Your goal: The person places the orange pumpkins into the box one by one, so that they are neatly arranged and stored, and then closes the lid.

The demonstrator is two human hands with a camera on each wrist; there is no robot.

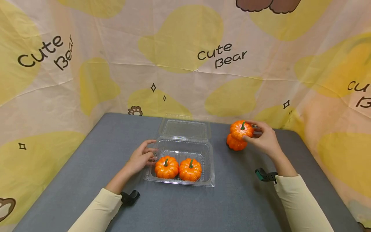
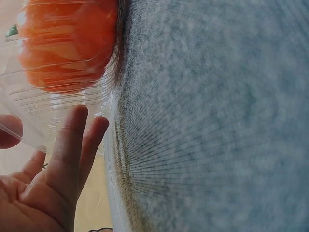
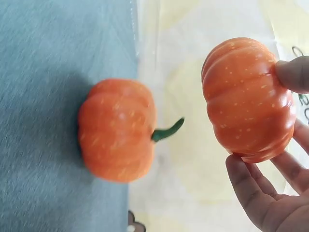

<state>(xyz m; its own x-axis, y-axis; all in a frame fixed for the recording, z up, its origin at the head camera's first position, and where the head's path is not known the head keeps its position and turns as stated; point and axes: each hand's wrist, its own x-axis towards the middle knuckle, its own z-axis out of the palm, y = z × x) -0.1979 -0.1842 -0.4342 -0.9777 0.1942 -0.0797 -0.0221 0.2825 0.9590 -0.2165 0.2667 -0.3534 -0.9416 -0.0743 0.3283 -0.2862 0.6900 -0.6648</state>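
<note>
A small orange pumpkin with a green stem is held between the thumb and fingers of my right hand. It is lifted off the table, and a second pumpkin sits below it on the tabletop, partly covered by it in the head view. My left hand is at the left side of a clear plastic clamshell box, its fingers fairly straight along the wall and rim. Inside the box, two more pumpkins sit side by side along the near edge, stems up.
The box's transparent lid is folded back toward the far edge of the grey table. A printed cloth hangs behind and at both sides. Each wrist wears a dark strap.
</note>
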